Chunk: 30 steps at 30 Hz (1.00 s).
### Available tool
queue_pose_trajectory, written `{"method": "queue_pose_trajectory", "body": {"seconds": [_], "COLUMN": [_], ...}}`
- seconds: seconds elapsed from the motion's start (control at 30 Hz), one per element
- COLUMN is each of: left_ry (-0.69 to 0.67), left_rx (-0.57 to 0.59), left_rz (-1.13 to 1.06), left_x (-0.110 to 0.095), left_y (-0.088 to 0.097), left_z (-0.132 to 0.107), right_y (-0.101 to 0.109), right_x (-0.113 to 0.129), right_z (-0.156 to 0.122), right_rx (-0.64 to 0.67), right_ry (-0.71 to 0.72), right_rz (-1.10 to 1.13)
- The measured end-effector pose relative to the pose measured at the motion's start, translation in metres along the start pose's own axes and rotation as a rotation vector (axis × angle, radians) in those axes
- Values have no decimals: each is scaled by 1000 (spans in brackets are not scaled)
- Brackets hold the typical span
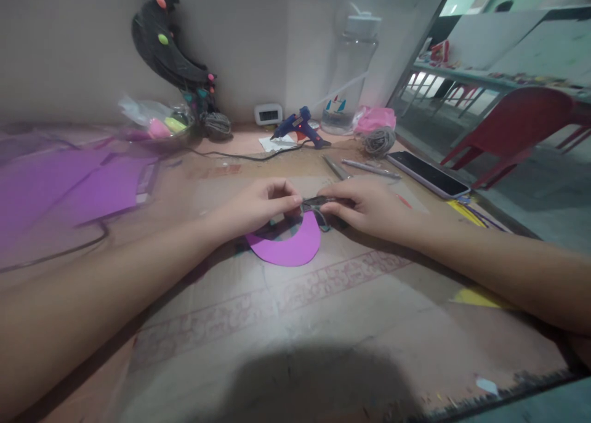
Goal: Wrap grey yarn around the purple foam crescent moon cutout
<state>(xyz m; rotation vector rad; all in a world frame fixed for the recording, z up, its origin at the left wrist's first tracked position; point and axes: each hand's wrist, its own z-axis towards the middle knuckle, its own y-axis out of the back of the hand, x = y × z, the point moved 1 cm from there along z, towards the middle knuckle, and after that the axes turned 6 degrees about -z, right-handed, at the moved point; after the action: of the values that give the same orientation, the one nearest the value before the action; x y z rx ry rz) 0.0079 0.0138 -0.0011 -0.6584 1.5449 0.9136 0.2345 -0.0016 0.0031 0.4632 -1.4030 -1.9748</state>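
Note:
A flat purple crescent point(295, 249), like craft foam or card, lies on the worktable with its curved edge towards me. My left hand point(272, 202) is closed in a pinch at its upper right tip. Dark grey yarn point(316, 202) runs across that tip, and a loose loop of it hangs just right of the crescent. My right hand point(357, 206) is closed around the yarn, thumb and forefinger pressed together. The exact contact under the left fingertips is partly hidden.
Behind my hands are a blue glue gun point(300, 127), scissors point(336, 167), a pen point(370, 168), a phone point(429, 173) and a grey yarn ball point(378, 141). A water bottle point(351, 72) stands by the wall. Purple sheets point(69, 183) lie left; a dark crescent ornament point(161, 47) hangs above.

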Motion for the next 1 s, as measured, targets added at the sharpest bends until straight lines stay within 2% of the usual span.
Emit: {"method": "queue_pose_trajectory", "body": {"seconds": [0.47, 0.57, 0.73, 0.93, 1.0], "left_ry": [34, 18, -1, -37, -80], "left_rx": [19, 22, 28, 16, -5], "left_rz": [14, 10, -33, -63, -45], "left_x": [0, 0, 2, 6, 7], "left_y": [-1, -1, -1, -1, -1], "left_z": [0, 0, 1, 2, 2], "right_y": [0, 2, 2, 1, 2], "right_x": [1, 2, -2, -3, -2], "right_z": [0, 1, 5, 6, 4], "right_rx": [8, 32, -90, -75, -23], "right_ry": [12, -51, -247, -260, -243], "right_rz": [-38, 57, 178, 223, 302]}}
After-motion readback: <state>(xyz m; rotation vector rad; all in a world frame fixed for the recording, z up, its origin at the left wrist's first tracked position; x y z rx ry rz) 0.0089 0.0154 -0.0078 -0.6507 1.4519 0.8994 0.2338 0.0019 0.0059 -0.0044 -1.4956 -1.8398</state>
